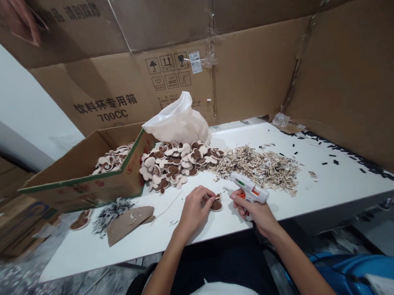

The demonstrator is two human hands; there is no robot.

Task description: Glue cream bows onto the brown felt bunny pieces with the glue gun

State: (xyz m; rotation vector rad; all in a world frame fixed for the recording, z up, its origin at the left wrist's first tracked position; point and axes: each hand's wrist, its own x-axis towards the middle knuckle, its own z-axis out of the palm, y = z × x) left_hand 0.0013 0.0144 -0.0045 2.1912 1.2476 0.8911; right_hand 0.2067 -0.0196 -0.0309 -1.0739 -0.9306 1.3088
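Near the front edge of the white table, my left hand [197, 207] has its fingers closed on a small brown and cream felt piece [216, 204] that rests on the tabletop. My right hand [248, 207] grips a white glue gun [249, 188] with an orange part, its nozzle pointing left toward the felt piece, a short gap apart. Behind my hands is a heap of similar felt pieces [173, 163]. Right of that heap spreads a pile of thin pale strips [266, 168].
On the left stands an open cardboard box [87, 187] holding more felt pieces. A white bag [182, 120] sits behind the heap. Brown card [130, 222] and dark scraps [111, 214] lie at front left. Small black pieces [350, 151] line the right side. Cardboard walls [259, 71] enclose the back.
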